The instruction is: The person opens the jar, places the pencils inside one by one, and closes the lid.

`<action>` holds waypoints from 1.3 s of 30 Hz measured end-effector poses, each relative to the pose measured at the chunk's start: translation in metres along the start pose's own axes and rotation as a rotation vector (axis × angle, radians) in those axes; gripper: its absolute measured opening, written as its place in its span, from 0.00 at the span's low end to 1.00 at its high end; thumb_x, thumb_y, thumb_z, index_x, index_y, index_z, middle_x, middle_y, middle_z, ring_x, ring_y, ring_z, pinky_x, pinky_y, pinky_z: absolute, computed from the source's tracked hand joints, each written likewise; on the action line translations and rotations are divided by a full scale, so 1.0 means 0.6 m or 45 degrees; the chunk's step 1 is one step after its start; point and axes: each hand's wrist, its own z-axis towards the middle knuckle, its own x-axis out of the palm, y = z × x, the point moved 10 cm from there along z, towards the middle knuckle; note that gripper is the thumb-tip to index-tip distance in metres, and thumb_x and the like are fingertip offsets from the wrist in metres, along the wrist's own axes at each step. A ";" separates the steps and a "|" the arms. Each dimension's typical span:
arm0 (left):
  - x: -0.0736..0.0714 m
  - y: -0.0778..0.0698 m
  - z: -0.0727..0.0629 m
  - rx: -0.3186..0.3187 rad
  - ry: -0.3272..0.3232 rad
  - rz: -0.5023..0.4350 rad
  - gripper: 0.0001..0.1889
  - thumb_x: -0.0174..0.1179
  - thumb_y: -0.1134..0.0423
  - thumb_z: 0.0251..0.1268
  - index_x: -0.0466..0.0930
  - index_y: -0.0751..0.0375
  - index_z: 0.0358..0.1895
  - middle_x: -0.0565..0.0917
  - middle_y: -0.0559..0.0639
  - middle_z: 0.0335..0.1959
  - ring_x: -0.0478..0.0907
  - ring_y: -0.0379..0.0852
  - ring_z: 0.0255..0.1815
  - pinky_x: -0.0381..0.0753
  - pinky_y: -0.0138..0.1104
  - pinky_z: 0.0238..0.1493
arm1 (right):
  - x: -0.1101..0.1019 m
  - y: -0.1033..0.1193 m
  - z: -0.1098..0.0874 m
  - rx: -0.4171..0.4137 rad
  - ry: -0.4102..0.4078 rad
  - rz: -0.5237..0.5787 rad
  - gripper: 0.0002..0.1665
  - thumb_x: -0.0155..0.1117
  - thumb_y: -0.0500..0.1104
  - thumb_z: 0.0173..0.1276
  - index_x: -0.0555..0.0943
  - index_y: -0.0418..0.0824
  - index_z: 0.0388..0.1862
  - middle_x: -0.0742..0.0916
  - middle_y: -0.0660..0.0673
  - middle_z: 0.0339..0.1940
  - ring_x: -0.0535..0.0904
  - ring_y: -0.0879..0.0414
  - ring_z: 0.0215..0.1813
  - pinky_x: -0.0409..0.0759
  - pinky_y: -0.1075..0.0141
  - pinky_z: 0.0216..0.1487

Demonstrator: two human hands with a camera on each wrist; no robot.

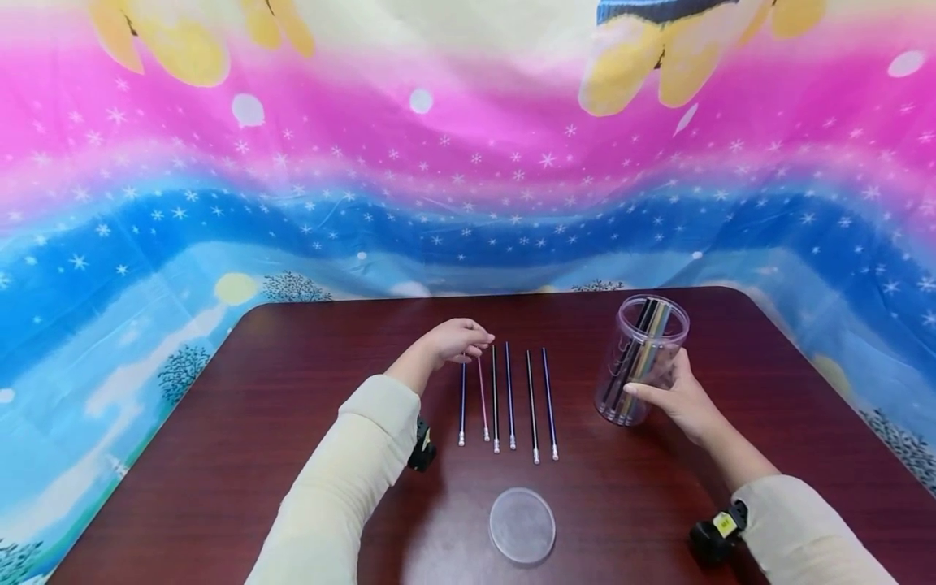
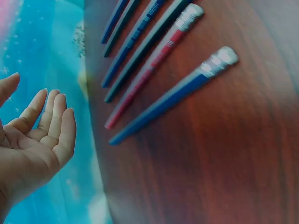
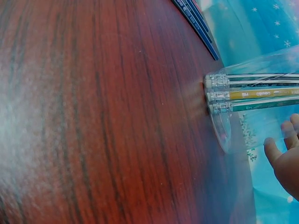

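Several pencils with white eraser ends lie in a row on the table: a blue pencil [image 1: 462, 406] on the left, a red pencil [image 1: 483, 402] beside it, then black and blue ones. My left hand [image 1: 455, 340] hovers at the far ends of the two leftmost; its fingers bend loosely and hold nothing in the left wrist view. With thumb and fingers around its side, my right hand [image 1: 686, 398] grips a clear plastic jar [image 1: 608, 394]. Inside the jar stand several pencils [image 3: 261, 94], dark, yellow and green, eraser ends down.
A round translucent lid [image 1: 522, 525] lies flat near the front of the dark red-brown table [image 1: 256, 455]. Behind the table hangs a colourful patterned cloth [image 1: 468, 187], which also runs down both sides.
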 end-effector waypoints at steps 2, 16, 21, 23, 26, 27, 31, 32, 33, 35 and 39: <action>-0.006 0.014 -0.002 -0.021 -0.019 0.006 0.13 0.52 0.62 0.59 0.70 0.67 0.43 0.71 0.64 0.49 0.68 0.57 0.52 0.65 0.46 0.52 | 0.000 -0.001 0.000 0.006 0.002 -0.002 0.34 0.59 0.35 0.57 0.48 0.47 0.52 0.67 0.42 0.52 0.67 0.71 0.45 0.69 0.78 0.40; -0.038 0.099 -0.001 -0.175 -0.198 -0.007 0.13 0.54 0.62 0.57 0.68 0.67 0.41 0.74 0.61 0.43 0.72 0.53 0.45 0.72 0.43 0.43 | -0.002 -0.005 -0.001 0.021 -0.005 -0.023 0.37 0.59 0.35 0.57 0.47 0.49 0.54 0.65 0.38 0.53 0.67 0.70 0.46 0.68 0.78 0.40; -0.034 0.115 0.003 -0.206 -0.193 0.018 0.12 0.54 0.62 0.57 0.68 0.67 0.40 0.74 0.59 0.39 0.72 0.51 0.40 0.73 0.42 0.41 | -0.003 -0.005 -0.002 0.023 -0.003 -0.026 0.37 0.59 0.35 0.57 0.47 0.49 0.54 0.65 0.37 0.53 0.67 0.70 0.45 0.69 0.78 0.40; -0.034 0.121 0.004 -0.214 -0.207 0.028 0.12 0.54 0.62 0.57 0.68 0.66 0.39 0.74 0.58 0.38 0.72 0.51 0.40 0.74 0.41 0.41 | -0.002 -0.005 -0.002 0.028 -0.002 -0.025 0.36 0.59 0.35 0.57 0.47 0.48 0.54 0.65 0.36 0.53 0.67 0.70 0.45 0.69 0.78 0.40; -0.035 0.126 0.004 -0.218 -0.236 0.037 0.11 0.55 0.62 0.56 0.68 0.66 0.36 0.74 0.57 0.37 0.72 0.49 0.39 0.75 0.39 0.38 | -0.001 -0.006 -0.002 0.028 0.002 -0.020 0.36 0.59 0.35 0.57 0.47 0.48 0.53 0.65 0.36 0.54 0.67 0.70 0.45 0.69 0.78 0.41; -0.036 0.126 0.004 -0.218 -0.242 0.047 0.10 0.56 0.62 0.56 0.68 0.66 0.35 0.74 0.56 0.36 0.73 0.49 0.38 0.75 0.39 0.37 | -0.001 -0.006 -0.002 0.027 0.002 -0.018 0.36 0.59 0.35 0.57 0.47 0.48 0.53 0.65 0.36 0.54 0.67 0.70 0.46 0.69 0.78 0.41; -0.037 0.123 0.002 -0.212 -0.250 0.114 0.09 0.57 0.63 0.54 0.67 0.63 0.27 0.73 0.52 0.29 0.71 0.45 0.31 0.76 0.35 0.31 | -0.002 -0.006 -0.001 0.012 0.009 -0.020 0.38 0.59 0.35 0.57 0.46 0.48 0.55 0.64 0.37 0.54 0.67 0.69 0.46 0.68 0.78 0.41; -0.038 0.121 0.002 -0.206 -0.251 0.142 0.09 0.57 0.64 0.54 0.67 0.62 0.25 0.72 0.51 0.26 0.71 0.44 0.28 0.76 0.35 0.30 | -0.002 -0.006 0.000 0.010 0.011 -0.023 0.38 0.60 0.36 0.57 0.46 0.48 0.56 0.64 0.38 0.54 0.67 0.70 0.46 0.68 0.78 0.41; -0.038 0.119 0.003 -0.201 -0.253 0.176 0.10 0.57 0.64 0.54 0.67 0.62 0.23 0.71 0.51 0.24 0.70 0.43 0.26 0.76 0.34 0.28 | -0.003 -0.005 0.000 0.010 0.013 -0.025 0.38 0.60 0.36 0.57 0.45 0.48 0.56 0.63 0.39 0.54 0.67 0.70 0.46 0.68 0.78 0.41; -0.038 0.116 0.006 -0.193 -0.253 0.265 0.11 0.57 0.63 0.54 0.68 0.61 0.20 0.70 0.50 0.20 0.69 0.42 0.22 0.76 0.33 0.26 | -0.003 -0.003 0.000 0.008 0.012 -0.019 0.39 0.59 0.36 0.57 0.45 0.49 0.56 0.63 0.40 0.54 0.67 0.70 0.46 0.69 0.78 0.41; -0.036 0.109 0.014 -0.198 -0.273 0.467 0.13 0.58 0.60 0.54 0.71 0.63 0.18 0.70 0.51 0.16 0.67 0.41 0.14 0.76 0.31 0.22 | -0.003 -0.002 -0.002 0.005 0.008 -0.004 0.38 0.59 0.35 0.57 0.47 0.50 0.55 0.65 0.42 0.52 0.68 0.70 0.45 0.70 0.77 0.39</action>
